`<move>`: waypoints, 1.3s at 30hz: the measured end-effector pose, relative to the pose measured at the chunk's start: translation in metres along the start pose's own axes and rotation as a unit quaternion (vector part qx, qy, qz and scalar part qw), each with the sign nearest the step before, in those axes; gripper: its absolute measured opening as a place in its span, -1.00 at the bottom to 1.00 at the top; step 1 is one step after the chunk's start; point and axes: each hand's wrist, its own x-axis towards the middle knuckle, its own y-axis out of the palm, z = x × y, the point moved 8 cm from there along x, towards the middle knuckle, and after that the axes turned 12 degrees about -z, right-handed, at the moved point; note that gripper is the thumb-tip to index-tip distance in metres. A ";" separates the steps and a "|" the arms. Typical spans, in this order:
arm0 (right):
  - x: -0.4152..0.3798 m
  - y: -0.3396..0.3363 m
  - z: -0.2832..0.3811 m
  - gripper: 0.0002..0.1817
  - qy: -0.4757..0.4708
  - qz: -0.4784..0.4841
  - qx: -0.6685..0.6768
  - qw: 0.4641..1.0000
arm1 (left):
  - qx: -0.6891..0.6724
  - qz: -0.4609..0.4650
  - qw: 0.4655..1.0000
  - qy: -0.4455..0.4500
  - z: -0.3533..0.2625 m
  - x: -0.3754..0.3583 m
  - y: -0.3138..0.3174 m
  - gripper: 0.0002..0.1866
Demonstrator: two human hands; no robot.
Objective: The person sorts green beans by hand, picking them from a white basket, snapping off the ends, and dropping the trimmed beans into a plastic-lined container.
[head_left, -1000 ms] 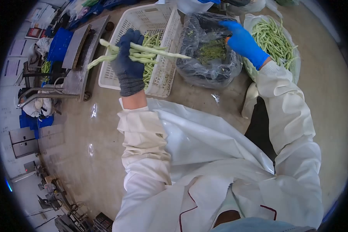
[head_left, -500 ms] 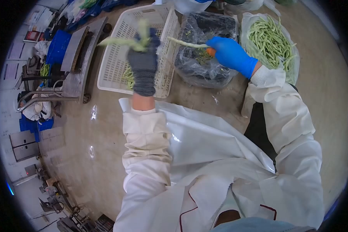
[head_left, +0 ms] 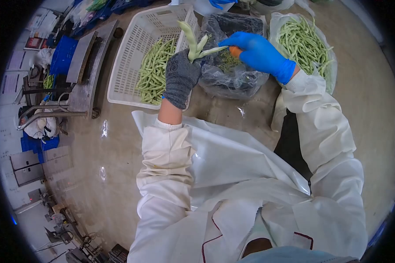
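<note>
My left hand (head_left: 183, 74), in a grey knit glove, is closed around several green beans (head_left: 191, 39) that stick up out of the fist. It is over the right side of a white perforated crate (head_left: 123, 65), which has cut green beans (head_left: 156, 72) in it. My right hand (head_left: 261, 55), in a blue glove, grips a small orange object (head_left: 235, 51), perhaps a handle; the rest of it is hidden. One bean reaches from my left fist to the blue fingertips. Beneath the right hand stands a bin lined with clear plastic (head_left: 245, 87), with green scraps (head_left: 228, 60) inside.
To the right is a clear bag (head_left: 274, 33) full of long green beans (head_left: 305, 46). A metal cart (head_left: 85, 90) with a blue crate (head_left: 64, 55) stands at the left. A white apron (head_left: 232, 153) hangs in front of me. Another blue glove (head_left: 221, 2) shows at the top edge.
My left hand has moved right and down, closer to my right hand, uncovering the cut beans in the crate. The bean at my right fingers now meets the left fist.
</note>
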 end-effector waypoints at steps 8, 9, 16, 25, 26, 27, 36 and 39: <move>0.002 0.000 0.011 -0.76 -0.060 -0.013 -0.123 0.991 | 0.046 0.019 0.999 -0.019 -0.015 0.000 -0.002 -0.75; 0.003 -0.002 0.014 -0.76 -0.067 -0.034 -0.137 0.988 | 0.048 0.034 0.998 -0.033 -0.018 -0.002 -0.002 -0.73; 0.000 0.015 -0.039 -0.73 0.239 -0.062 0.264 0.932 | -0.370 -0.013 0.904 -0.213 -0.029 -0.010 -0.006 -0.81; -0.016 0.007 -0.074 -0.61 0.147 -0.054 -0.103 0.982 | -0.698 -0.109 0.685 -0.180 0.038 0.027 -0.093 -0.69; -0.012 0.002 -0.070 -0.60 0.120 -0.093 -0.095 0.984 | -0.660 -0.161 0.711 -0.182 0.048 0.025 -0.103 -0.68; -0.009 -0.005 -0.062 -0.59 0.095 -0.132 -0.086 0.983 | -0.546 -0.256 0.775 -0.190 0.065 0.020 -0.117 -0.69; 0.001 0.004 -0.026 -0.58 0.091 -0.113 0.041 0.989 | -0.425 -0.002 0.873 -0.237 0.023 0.005 -0.038 -0.65; 0.006 -0.006 -0.005 -0.59 0.071 -0.143 0.102 0.982 | -0.447 0.108 0.864 -0.203 -0.018 -0.009 -0.012 -0.66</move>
